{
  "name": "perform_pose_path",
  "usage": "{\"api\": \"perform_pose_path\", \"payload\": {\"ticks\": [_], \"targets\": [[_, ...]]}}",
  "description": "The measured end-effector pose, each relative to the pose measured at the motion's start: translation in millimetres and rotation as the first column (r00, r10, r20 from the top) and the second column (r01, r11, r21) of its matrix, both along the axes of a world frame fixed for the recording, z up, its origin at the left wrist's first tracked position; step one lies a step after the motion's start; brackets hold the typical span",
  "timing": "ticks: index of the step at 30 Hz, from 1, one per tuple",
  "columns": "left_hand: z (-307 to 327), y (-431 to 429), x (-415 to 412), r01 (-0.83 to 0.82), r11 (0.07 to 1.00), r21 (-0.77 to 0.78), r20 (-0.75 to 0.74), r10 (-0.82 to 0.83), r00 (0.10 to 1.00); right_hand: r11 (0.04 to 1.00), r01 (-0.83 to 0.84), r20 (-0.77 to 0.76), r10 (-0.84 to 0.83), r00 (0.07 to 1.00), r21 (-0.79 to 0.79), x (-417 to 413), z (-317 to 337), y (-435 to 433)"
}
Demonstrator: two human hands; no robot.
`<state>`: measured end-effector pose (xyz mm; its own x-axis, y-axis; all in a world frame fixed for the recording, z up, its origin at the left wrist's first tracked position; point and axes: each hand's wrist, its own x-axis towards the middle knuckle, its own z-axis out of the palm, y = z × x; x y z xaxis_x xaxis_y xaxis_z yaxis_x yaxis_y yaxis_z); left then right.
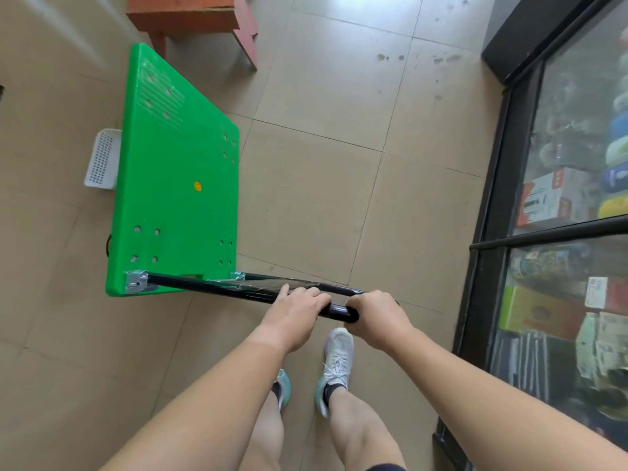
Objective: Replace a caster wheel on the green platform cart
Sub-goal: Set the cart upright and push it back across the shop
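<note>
Gripping hands: the left hand (295, 317) and the right hand (377, 317) both curl their fingers round the black handle (210, 287), side by side, with a short stretch of bar bare between them; the right one sits at the bar's rounded corner.
Handle: it slants up from the metal hinge brackets (136, 282) at the cart's near edge toward the person, with torn clear wrap clinging to it.
Cart: the green cart (176, 198) stands deck-up on the tiled floor (339, 164), left of centre.
Deck: green plastic with clusters of small holes near the corners, a ribbed patch at the far end and a yellow disc (197, 186) near the middle.
Wheels: hidden under the deck; a dark curved part (108, 244) peeks out at the left edge, and I cannot tell whether it is a wheel.
Basket: a white perforated basket (102, 159) lies on the floor at the cart's left side, partly tucked under the deck.
Stool: a red-brown wooden stool (190, 15) stands just beyond the far end.
Cabinet: a black-framed glass cabinet (577, 198) with boxes inside runs along the right.
Feet: a white shoe (336, 362) is on the floor below the handle.
</note>
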<state>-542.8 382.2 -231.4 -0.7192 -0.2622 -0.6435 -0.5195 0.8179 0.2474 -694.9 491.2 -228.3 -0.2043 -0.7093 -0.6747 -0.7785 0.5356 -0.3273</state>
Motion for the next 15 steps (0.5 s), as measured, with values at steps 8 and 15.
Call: {"api": "perform_pose_path", "payload": {"ticks": [8,15], "targets": [[64.0,-27.1,37.8,-0.129,0.982,0.141,-0.095,0.143,0.985,0.987,0.059,0.068,-0.049,0.996,-0.152,57.8,39.7,-27.3],[95.7,-63.5,99.2,-0.193,0.962,0.191,-0.071,0.21,0.975,0.995,-0.042,0.096,0.05,0.994,-0.086,80.1,66.0,-41.2]]}}
